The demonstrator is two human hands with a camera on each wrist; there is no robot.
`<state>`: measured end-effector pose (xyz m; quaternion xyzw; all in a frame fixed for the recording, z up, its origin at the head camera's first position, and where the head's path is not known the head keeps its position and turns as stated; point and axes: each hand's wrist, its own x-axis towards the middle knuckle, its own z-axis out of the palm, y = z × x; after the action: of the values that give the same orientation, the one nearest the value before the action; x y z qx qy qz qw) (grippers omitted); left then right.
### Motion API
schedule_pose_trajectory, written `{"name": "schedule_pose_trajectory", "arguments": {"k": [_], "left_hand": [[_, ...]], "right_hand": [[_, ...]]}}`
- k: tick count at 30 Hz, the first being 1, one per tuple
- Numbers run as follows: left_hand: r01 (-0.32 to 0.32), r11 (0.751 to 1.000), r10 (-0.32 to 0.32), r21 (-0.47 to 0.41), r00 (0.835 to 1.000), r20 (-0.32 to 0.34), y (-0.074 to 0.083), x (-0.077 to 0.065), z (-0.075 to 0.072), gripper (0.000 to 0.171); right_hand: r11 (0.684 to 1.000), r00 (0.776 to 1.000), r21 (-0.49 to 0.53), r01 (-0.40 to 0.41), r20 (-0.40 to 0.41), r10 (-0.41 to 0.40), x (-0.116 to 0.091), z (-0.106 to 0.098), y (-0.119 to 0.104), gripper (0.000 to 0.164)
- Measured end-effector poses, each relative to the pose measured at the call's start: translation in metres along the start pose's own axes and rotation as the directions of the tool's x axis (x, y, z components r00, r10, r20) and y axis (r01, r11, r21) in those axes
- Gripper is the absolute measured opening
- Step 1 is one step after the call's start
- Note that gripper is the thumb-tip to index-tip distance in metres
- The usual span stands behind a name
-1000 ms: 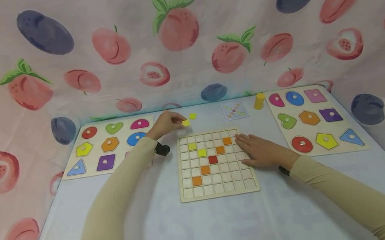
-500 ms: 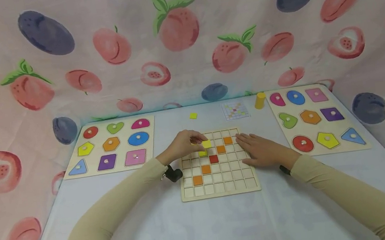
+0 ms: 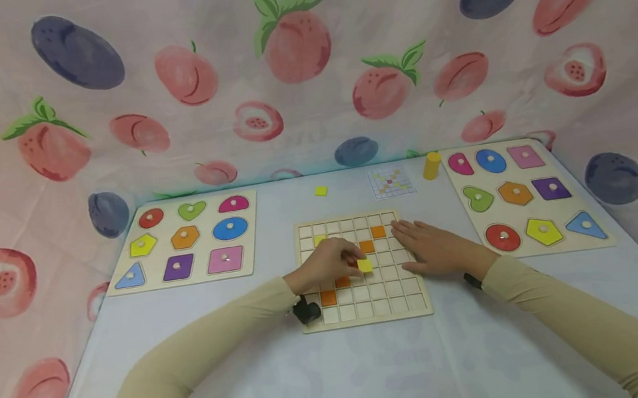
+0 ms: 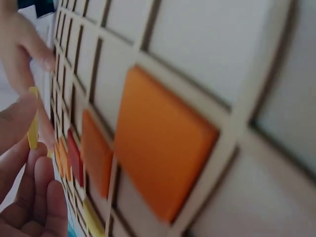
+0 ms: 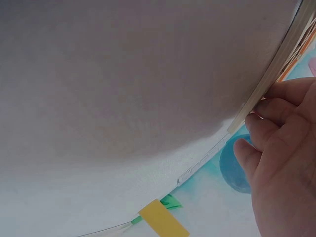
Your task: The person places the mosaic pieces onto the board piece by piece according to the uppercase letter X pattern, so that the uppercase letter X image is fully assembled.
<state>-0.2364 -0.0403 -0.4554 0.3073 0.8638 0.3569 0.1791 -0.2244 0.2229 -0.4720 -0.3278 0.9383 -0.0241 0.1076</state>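
Between thumb and fingers my left hand (image 3: 330, 263) pinches a yellow square tile (image 3: 365, 266), held just over the middle of the wooden grid board (image 3: 365, 319). The left wrist view shows that tile (image 4: 33, 118) edge-on at the fingertips. On the board lie orange tiles (image 3: 329, 298) along a diagonal and a yellow tile (image 3: 320, 240) at the upper left; the left hand partly covers the tiles at the centre, and a red tile (image 4: 74, 157) shows in the left wrist view. My right hand (image 3: 437, 248) rests with extended fingers on the board's right edge.
One loose yellow tile (image 3: 321, 191) lies behind the board. A printed pattern card (image 3: 391, 182) and a yellow cylinder (image 3: 432, 166) are at the back. Knobbed shape puzzles stand on both sides, a left puzzle board (image 3: 150, 277) and a right puzzle board (image 3: 567, 245).
My left hand has brought a yellow tile from behind the board, forward and right to above its middle. The right hand has stayed on the board's edge.
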Motion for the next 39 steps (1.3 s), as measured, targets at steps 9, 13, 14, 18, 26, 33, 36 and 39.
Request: {"name": "schedule_pose_trajectory", "arguments": {"k": [9,13,14,18,26,33,36,39], "left_hand": [[-0.015,0.997,0.012,0.071,0.999,0.041,0.006,0.007,0.013,0.025],[-0.031,0.995,0.026,0.099,0.998,0.049,0.008,0.008,0.016,0.028],[-0.036,0.994,0.031,0.104,0.998,0.049,0.008,0.008,0.016,0.028],[-0.042,0.992,0.037,0.117,0.998,0.042,0.007,0.008,0.016,0.027],[-0.042,0.993,0.039,0.107,0.999,0.03,0.008,0.008,0.013,0.014],[-0.039,0.995,0.034,0.097,0.998,0.056,0.009,0.011,0.01,0.014],[-0.033,0.997,0.028,0.076,0.998,0.056,0.005,0.017,0.004,0.015],[-0.042,0.998,0.041,0.04,0.999,0.033,-0.002,0.025,-0.006,0.016]], "right_hand": [[1.0,1.0,0.001,0.005,-0.005,-0.005,0.0,-0.002,0.0,0.075],[1.0,1.0,0.002,0.014,-0.017,-0.014,-0.001,-0.003,0.0,0.074],[1.0,1.0,-0.001,0.018,-0.021,-0.018,-0.001,-0.003,0.0,0.074],[1.0,1.0,0.003,0.018,-0.018,-0.018,-0.001,-0.002,0.001,0.074],[1.0,1.0,-0.005,0.017,-0.012,-0.017,-0.001,-0.001,0.003,0.075],[1.0,0.999,0.008,0.027,-0.026,-0.026,-0.001,-0.002,0.001,0.074],[1.0,1.0,0.007,0.02,-0.018,-0.02,-0.001,-0.002,0.0,0.075],[1.0,1.0,0.004,0.012,-0.008,-0.012,-0.001,-0.002,0.0,0.076]]}}
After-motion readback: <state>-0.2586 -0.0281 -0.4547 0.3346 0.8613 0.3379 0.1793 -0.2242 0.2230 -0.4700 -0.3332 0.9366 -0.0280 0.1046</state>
